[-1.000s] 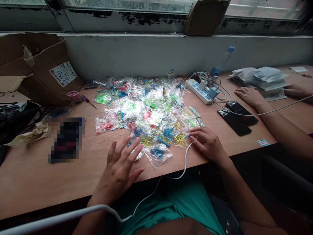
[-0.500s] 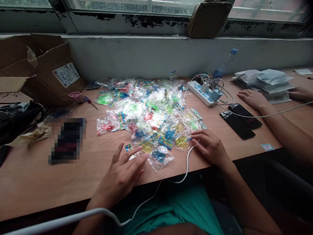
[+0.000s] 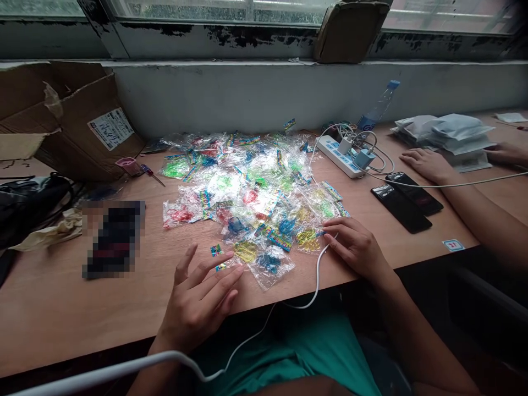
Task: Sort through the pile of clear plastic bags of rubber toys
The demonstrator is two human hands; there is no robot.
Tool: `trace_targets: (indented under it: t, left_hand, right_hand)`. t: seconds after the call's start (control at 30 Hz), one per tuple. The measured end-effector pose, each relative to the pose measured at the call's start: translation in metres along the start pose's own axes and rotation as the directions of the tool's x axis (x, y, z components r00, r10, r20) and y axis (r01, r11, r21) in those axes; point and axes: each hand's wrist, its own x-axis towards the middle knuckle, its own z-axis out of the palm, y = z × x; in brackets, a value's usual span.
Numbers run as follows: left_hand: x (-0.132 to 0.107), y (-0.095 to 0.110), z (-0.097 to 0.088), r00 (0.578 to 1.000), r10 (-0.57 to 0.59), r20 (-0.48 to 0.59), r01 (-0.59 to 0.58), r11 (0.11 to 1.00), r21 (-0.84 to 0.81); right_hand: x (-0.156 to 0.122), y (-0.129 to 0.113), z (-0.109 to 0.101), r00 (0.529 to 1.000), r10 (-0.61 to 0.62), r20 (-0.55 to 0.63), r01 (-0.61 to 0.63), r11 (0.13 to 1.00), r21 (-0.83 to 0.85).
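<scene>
Clear plastic packets with coloured stringy pieces inside lie in a wide pile (image 3: 247,179) on the wooden table. At the near edge are a packet with a dark blue piece (image 3: 270,263) and one with a yellow piece (image 3: 245,251). My left hand (image 3: 202,291) hovers or rests beside these two, fingers spread, holding nothing. Its fingertips come close to the yellow one's edge. My right hand (image 3: 357,247) rests at the pile's right side, fingers loosely extended. Its fingertips touch or nearly touch another packet with yellow pieces (image 3: 307,239). A white cable (image 3: 317,275) runs under that hand.
A cardboard box (image 3: 70,121), a pink container (image 3: 129,165) and a screwdriver (image 3: 152,175) stand at left. Rightward are a power strip (image 3: 338,157), a bottle (image 3: 375,110), two phones (image 3: 400,209) and stacked white packets (image 3: 457,135). Another person's hand (image 3: 427,164) rests there.
My left hand has drawn back slightly to the left, away from the yellow and blue packets. My right hand and the pile look the same.
</scene>
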Motion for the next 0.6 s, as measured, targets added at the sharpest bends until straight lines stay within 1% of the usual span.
trace_targets:
  t: [0.1, 0.23, 0.4, 0.6]
  left_hand:
    - [-0.0010, 0.0002, 0.0008, 0.999, 0.020, 0.042, -0.020, 1.000, 0.005]
    - [-0.0011, 0.0001, 0.0017, 0.999, 0.038, 0.025, -0.038, 0.999, 0.005]
    - [-0.0007, -0.0008, 0.0025, 0.997, 0.065, 0.050, -0.065, 0.998, 0.006]
    - [0.0006, -0.0010, 0.0019, 0.997, 0.057, 0.061, -0.056, 0.998, -0.004]
  right_hand:
    - [0.0002, -0.0006, 0.0001, 1.000, 0.009, -0.004, -0.009, 1.000, -0.005]
    - [0.0006, -0.0014, -0.0003, 1.000, 0.008, -0.008, -0.008, 1.000, -0.009]
    - [0.0004, -0.0011, -0.0003, 1.000, 0.013, -0.008, -0.013, 1.000, -0.013]
    - [0.0001, -0.0001, 0.0003, 1.000, 0.006, 0.001, -0.006, 1.000, -0.012]
